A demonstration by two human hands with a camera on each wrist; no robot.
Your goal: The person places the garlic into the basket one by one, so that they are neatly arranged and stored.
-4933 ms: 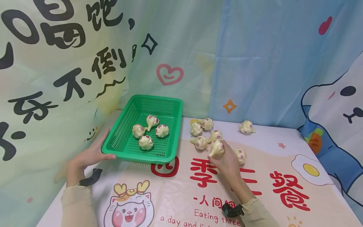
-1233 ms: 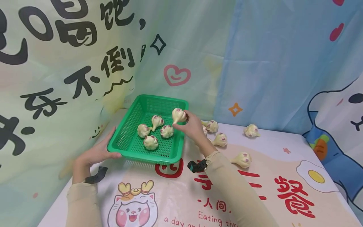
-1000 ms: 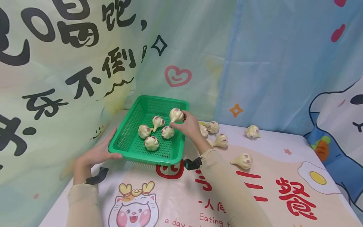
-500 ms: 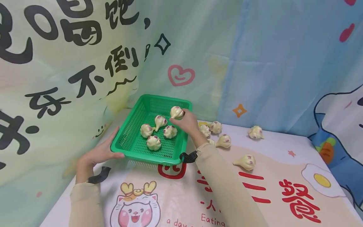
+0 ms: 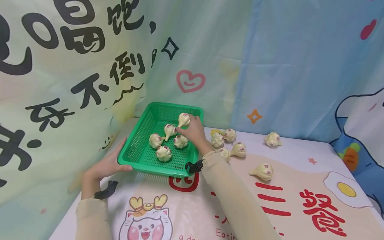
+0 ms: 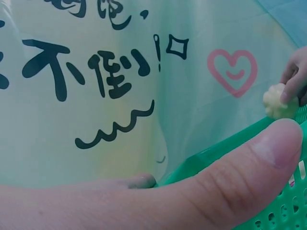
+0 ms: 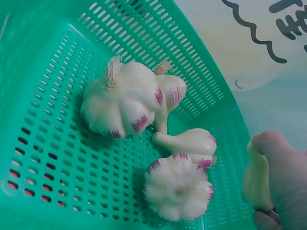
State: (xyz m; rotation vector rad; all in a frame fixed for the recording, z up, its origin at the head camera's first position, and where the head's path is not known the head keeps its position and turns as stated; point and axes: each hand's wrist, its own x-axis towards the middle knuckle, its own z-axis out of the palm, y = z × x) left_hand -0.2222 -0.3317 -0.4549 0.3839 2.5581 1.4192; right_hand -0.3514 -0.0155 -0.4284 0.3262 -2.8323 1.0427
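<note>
A green plastic basket (image 5: 159, 171) stands at the left of the table. My left hand (image 5: 109, 163) holds its near left corner, the thumb (image 6: 240, 172) by the rim and the fingers along the left side. Over the basket's right part, my right hand (image 5: 195, 131) pinches a garlic bulb (image 5: 184, 119) between thumb and fingers; the right wrist view shows that bulb (image 7: 256, 184) partly covered by the hand. Several bulbs lie on the basket floor, among them one garlic bulb (image 5: 163, 153) at the front and another garlic bulb (image 7: 180, 187) seen from the right wrist.
Right of the basket, several garlic bulbs sit in a loose group, including one garlic bulb (image 5: 217, 140). Two stand apart: a garlic bulb (image 5: 262, 171) nearer the front and a garlic bulb (image 5: 272, 139) at the back. A printed curtain (image 5: 285, 66) hangs behind the table.
My right hand has carried a garlic bulb from the table group leftward over the basket, then lowered it inside. The left hand has stayed at the basket's corner.
</note>
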